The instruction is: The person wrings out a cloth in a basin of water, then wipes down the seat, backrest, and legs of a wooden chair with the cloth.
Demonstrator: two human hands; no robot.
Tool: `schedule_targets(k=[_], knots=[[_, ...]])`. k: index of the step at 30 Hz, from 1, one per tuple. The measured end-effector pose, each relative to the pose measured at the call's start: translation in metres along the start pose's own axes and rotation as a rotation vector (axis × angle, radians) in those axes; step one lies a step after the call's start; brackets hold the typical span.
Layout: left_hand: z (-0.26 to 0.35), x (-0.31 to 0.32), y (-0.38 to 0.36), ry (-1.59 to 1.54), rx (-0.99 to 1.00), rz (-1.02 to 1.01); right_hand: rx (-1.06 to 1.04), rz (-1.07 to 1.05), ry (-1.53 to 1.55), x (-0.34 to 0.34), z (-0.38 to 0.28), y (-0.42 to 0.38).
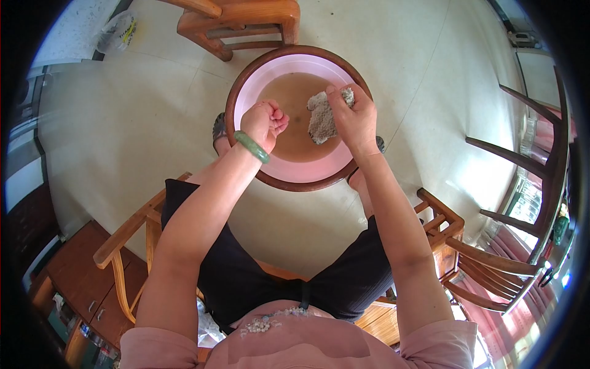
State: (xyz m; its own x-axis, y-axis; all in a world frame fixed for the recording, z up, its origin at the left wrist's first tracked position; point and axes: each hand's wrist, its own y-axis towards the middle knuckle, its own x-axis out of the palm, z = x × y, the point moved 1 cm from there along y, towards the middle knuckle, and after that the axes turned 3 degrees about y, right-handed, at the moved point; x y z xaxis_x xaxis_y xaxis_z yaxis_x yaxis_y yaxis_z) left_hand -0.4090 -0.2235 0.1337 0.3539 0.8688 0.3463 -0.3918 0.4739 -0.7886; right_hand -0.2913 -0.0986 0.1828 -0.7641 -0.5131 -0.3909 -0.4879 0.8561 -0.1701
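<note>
The basin (246, 98) is pink inside with a dark reddish-brown rim, and the water (289, 123) in it is murky brown. The cloth (321, 118) is mottled grey and off-white. A jade-green bangle (251, 146) circles one wrist. The shorts (246, 270) are black; the top (295, 341) is dusty pink with a pale beaded pattern at the neckline. The floor (123, 123) is cream tile, and the chairs (246, 24) are orange-brown wood.

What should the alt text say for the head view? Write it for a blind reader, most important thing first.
Seen from above, a seated person's right hand holds a grey cloth over a pink basin of murky water on the floor. The left hand, fisted, wears a green bangle. Wooden chairs stand around.
</note>
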Motion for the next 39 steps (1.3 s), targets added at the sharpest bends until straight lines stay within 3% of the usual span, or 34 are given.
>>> schedule_targets(k=[20,32,36,39], knots=[[0.004,-0.006,0.004,0.042,-0.044,0.02,0.017,-0.018,0.003,-0.001,0.002,0.0],[0.001,-0.007,0.007,0.047,-0.038,-0.072,0.039,-0.049,-0.007,-0.001,0.005,0.001],[0.001,0.0,-0.004,0.237,-0.128,-0.025,0.019,-0.1,-0.034,0.001,0.013,0.005],[0.002,-0.009,-0.004,0.339,-0.132,-0.001,0.163,-0.214,-0.154,0.005,0.016,0.009]])
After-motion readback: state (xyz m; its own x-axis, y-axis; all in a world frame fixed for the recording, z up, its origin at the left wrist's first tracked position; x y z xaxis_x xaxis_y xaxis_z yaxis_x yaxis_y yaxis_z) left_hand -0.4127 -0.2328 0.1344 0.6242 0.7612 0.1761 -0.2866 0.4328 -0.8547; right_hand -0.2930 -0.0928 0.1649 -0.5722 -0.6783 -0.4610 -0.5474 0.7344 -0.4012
